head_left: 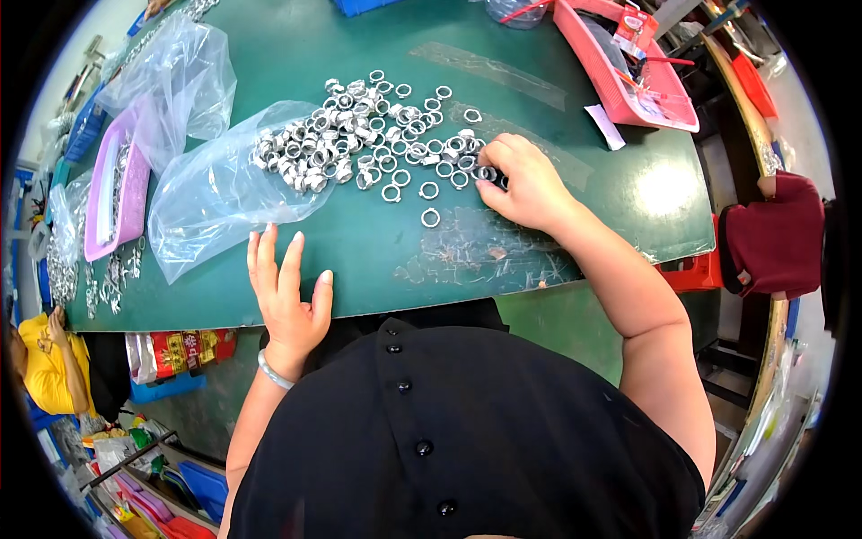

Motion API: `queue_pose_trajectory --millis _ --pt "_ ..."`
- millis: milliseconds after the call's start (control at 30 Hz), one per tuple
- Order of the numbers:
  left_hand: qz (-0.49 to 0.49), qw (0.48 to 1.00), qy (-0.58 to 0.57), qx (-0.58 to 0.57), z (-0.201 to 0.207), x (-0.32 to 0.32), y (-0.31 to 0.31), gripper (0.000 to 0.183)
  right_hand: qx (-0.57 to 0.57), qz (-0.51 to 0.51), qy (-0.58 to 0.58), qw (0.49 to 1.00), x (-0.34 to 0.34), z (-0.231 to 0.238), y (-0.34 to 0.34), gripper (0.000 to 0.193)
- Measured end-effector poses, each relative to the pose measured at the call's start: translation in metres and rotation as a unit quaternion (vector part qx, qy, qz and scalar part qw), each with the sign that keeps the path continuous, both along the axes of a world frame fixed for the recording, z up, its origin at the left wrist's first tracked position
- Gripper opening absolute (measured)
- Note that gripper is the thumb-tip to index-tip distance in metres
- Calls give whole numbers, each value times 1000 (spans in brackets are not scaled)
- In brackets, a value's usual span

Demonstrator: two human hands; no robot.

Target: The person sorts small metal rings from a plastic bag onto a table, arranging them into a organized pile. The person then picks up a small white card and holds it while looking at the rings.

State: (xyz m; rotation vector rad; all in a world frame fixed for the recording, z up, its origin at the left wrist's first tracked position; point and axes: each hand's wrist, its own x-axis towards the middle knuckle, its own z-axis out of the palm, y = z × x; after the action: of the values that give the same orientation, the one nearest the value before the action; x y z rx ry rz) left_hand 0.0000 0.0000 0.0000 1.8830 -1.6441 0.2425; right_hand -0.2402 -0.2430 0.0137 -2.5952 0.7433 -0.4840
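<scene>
Small silver metal rings (334,133) lie in a loose heap on the green table (377,278), some of them spread out singly to the right. At the heap's right end my right hand (528,184) rests on the table, its fingers and thumb curled round a few rings, partly hidden under it. One ring (430,217) lies apart, nearer to me. My left hand (292,296) is at the near table edge, fingers stretched and spread, holding nothing. Just beyond it is a clear plastic bag (215,202), with part of the heap over its right end.
A pink basket (588,67) with odds and ends stands at the far right. On the left are a lilac tray (135,193), another clear bag (193,76) and small metal parts (117,278). A person in yellow (56,359) sits at the left; one in dark red (777,234) is at right.
</scene>
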Motion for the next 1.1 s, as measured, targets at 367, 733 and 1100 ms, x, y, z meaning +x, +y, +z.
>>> queue_pose_trajectory --millis 367,733,1100 --pt "-1 1000 9 6 0 -4 -1 49 -44 118 -46 991 3 13 10 20" --pt "5 1000 12 4 0 -1 1 49 -25 95 15 995 -21 23 -24 20" --pt "7 1000 8 4 0 0 1 49 37 -54 60 996 18 16 -33 24"
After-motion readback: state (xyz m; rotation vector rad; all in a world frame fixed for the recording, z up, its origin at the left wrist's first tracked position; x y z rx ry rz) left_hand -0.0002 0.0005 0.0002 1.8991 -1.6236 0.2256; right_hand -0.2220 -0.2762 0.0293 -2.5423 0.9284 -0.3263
